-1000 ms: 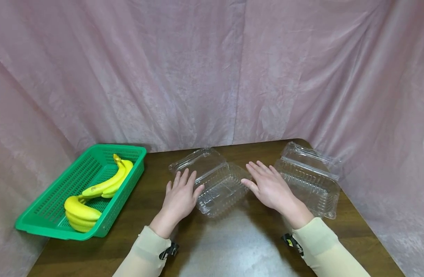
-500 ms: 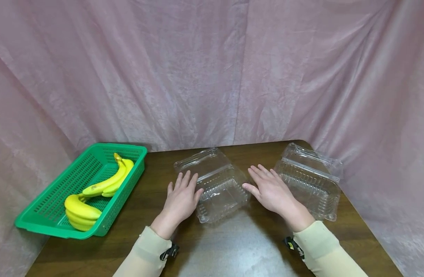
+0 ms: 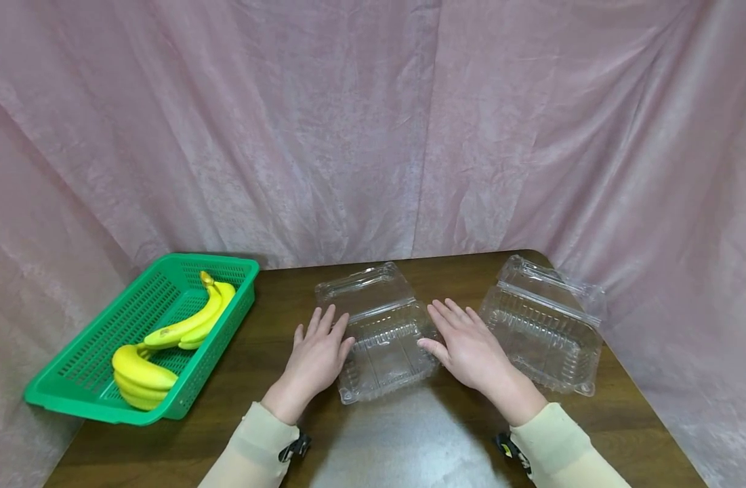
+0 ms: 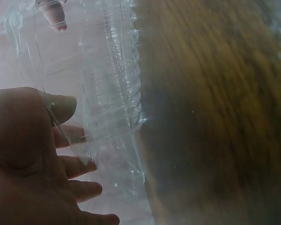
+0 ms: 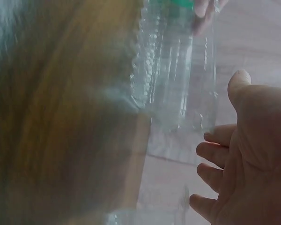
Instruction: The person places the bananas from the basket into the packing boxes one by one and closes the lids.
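Observation:
A clear plastic clamshell container point(image 3: 387, 349) lies between my hands, its lid point(image 3: 368, 290) folded back toward the curtain. My left hand point(image 3: 314, 359) is at its left side, fingers straight and spread, thumb by the rim. On the other side, my right hand point(image 3: 467, 346) has its fingers extended and its thumb reaching over the near right edge. In the left wrist view the fingers overlap the clear wall point(image 4: 103, 89). The right wrist view shows the fingertips point(image 5: 210, 152) close beside the container's end. Neither hand curls round anything.
Right of my right hand stands a second clear clamshell point(image 3: 546, 339), lid raised behind it. A green basket point(image 3: 192, 383) with two bunches of bananas point(image 3: 141, 373) sits at the left. Pink curtain point(image 3: 373, 135) hangs behind the brown table point(image 3: 397, 440).
The middle clamshell has turned and slid right and nearer to me, its front edge now more level. My right hand has come slightly left and nearer; my left hand has barely moved.

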`<action>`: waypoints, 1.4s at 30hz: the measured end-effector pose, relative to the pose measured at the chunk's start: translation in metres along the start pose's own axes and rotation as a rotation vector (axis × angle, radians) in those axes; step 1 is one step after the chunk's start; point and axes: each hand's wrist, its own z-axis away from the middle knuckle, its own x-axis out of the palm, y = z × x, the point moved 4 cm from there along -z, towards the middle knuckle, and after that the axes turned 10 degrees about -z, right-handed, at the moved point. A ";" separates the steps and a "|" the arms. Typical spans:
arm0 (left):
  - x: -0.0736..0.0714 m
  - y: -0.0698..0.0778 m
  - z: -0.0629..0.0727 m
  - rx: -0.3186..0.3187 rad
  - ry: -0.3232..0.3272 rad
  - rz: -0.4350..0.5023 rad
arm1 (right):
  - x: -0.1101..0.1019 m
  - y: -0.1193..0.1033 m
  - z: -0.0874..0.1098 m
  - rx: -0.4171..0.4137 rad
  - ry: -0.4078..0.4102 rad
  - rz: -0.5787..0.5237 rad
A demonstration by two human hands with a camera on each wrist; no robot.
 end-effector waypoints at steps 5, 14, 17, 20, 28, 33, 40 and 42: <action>0.001 -0.003 0.000 0.012 0.007 -0.002 | 0.010 -0.007 0.003 -0.024 -0.007 -0.018; 0.005 -0.008 -0.007 0.045 -0.005 -0.004 | 0.016 -0.011 0.003 -0.088 -0.064 -0.080; 0.006 -0.009 -0.009 0.048 -0.014 -0.004 | 0.019 -0.012 0.004 -0.104 -0.080 -0.090; 0.005 -0.010 -0.010 0.055 -0.018 -0.002 | 0.022 -0.012 0.005 -0.111 -0.087 -0.094; -0.001 -0.008 -0.011 0.031 -0.010 -0.008 | 0.027 -0.013 0.003 -0.069 -0.106 -0.109; -0.003 -0.004 -0.009 0.012 -0.007 -0.003 | 0.028 -0.015 0.002 -0.036 -0.110 -0.124; 0.000 0.001 -0.007 0.005 -0.013 0.013 | 0.032 -0.017 0.000 -0.008 -0.109 -0.114; 0.001 0.002 -0.007 0.003 -0.017 0.008 | 0.031 -0.018 0.000 -0.005 -0.105 -0.114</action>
